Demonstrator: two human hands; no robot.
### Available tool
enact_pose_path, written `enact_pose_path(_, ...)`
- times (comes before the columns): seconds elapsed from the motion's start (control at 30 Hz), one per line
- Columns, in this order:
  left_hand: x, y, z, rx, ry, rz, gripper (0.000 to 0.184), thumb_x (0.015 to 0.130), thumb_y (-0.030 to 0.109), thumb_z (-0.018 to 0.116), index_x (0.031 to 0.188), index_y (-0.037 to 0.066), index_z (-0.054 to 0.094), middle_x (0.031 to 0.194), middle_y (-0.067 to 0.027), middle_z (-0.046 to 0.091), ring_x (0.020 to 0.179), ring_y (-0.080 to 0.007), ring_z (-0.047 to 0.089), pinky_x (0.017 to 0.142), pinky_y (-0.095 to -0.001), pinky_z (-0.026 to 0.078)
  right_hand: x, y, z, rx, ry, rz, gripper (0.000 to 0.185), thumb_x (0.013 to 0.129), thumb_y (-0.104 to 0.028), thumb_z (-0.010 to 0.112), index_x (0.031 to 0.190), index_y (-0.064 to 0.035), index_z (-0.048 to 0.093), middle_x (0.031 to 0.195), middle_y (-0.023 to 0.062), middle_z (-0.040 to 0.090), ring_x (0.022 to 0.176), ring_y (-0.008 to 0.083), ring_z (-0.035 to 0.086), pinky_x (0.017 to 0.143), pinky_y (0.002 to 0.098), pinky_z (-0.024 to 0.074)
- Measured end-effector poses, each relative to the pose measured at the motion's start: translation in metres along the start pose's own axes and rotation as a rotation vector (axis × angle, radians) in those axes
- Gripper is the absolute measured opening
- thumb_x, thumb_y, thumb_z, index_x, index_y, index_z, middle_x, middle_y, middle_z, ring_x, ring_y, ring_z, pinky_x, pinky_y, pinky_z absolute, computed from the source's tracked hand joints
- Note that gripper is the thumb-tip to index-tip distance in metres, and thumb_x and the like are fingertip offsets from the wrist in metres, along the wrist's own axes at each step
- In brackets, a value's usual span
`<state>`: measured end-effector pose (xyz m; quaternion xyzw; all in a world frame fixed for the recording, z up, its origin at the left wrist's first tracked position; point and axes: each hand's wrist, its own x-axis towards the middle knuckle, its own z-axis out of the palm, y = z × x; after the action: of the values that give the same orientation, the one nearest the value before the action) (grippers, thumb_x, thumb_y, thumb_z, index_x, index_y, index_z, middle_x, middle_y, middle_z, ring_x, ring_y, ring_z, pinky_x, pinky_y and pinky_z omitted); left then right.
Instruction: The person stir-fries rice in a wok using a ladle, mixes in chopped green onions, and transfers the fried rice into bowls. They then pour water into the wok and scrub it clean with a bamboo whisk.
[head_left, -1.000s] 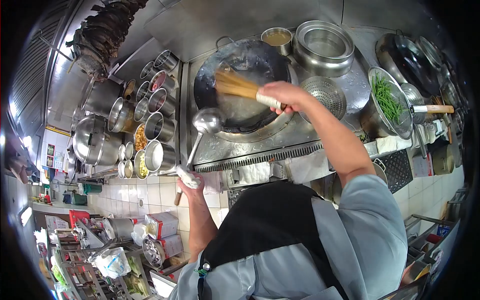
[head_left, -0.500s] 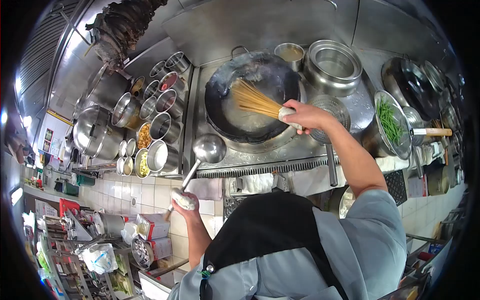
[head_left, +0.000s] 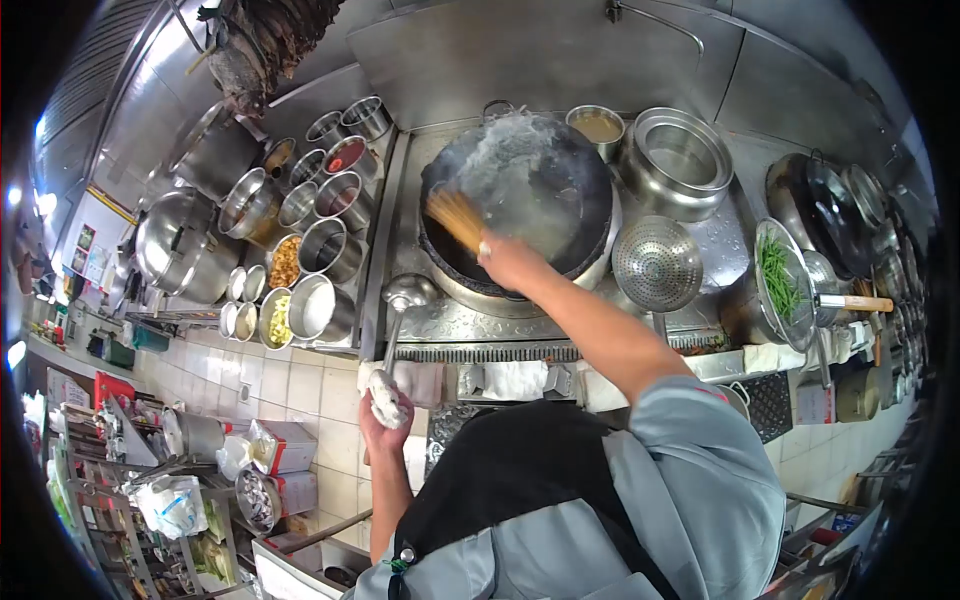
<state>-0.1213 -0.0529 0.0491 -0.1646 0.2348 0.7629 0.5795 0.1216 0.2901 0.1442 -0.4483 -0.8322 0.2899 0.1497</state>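
Note:
My right hand (head_left: 508,262) is closed around the handle of a bamboo wok brush (head_left: 457,220), whose bristles are blurred against the left side of the wok (head_left: 600,190). Water is splashing up along the wok's back wall, with some steam. My left hand (head_left: 385,425) is wrapped round the cloth-covered handle of a steel ladle (head_left: 410,290). The ladle's bowl is at the stove's front left, beside the wok and apart from it. A white cloth (head_left: 384,398) lies between my left fingers and the handle.
Several steel containers (head_left: 330,250) of ingredients stand left of the stove. A perforated strainer (head_left: 658,264) lies right of the wok, with a large steel pot (head_left: 682,165) behind it. Green vegetables sit in a colander (head_left: 765,235) farther right. A faucet (head_left: 660,22) reaches out above the back.
My right hand has swept the brush left and toward me across the wok, and water has sprayed up at the back. My left hand with the ladle has shifted slightly right and down.

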Motion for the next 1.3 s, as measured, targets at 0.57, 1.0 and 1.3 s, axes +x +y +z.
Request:
enact_pose_path(0.57,0.163,-0.216,0.152,0.672,-0.074,-0.369,0.046,0.104,0.035,0.059,0.131,-0.002,0.053,0.122,-0.0185,0.067,0.11,-0.0371,0.067,0.102,-0.0524,0.054,-0.012,0.021,-0.05,-0.306,-0.048,0.15,0.031,0.094,-0.025,0.062,0.115,-0.0055,0.075,0.115,0.021,0.075,0.109,0.0389,0.072,0.093,0.0491,0.0577)
enact_pose_path(1.0,0.12,-0.15,0.156,1.191,-0.014,-0.136,0.073,0.101,0.058,0.06,0.145,0.0,0.049,0.138,-0.0189,0.061,0.121,-0.0311,0.062,0.098,-0.0497,0.052,0.073,0.112,-0.075,-0.174,0.058,0.227,0.04,0.092,-0.036,0.066,0.121,-0.0091,0.071,0.12,0.0218,0.072,0.112,0.039,0.07,0.097,0.051,0.0548)
enact_pose_path(1.3,-0.015,-0.008,0.07,0.331,-0.155,-0.079,0.064,0.102,0.056,0.054,0.146,0.01,0.054,0.147,-0.0283,0.053,0.137,-0.0506,0.051,0.099,-0.0615,0.056,0.007,0.077,-0.064,-0.149,-0.155,0.04,0.05,0.094,-0.035,0.066,0.14,-0.017,0.062,0.122,0.018,0.073,0.109,0.0367,0.071,0.094,0.049,0.0566)
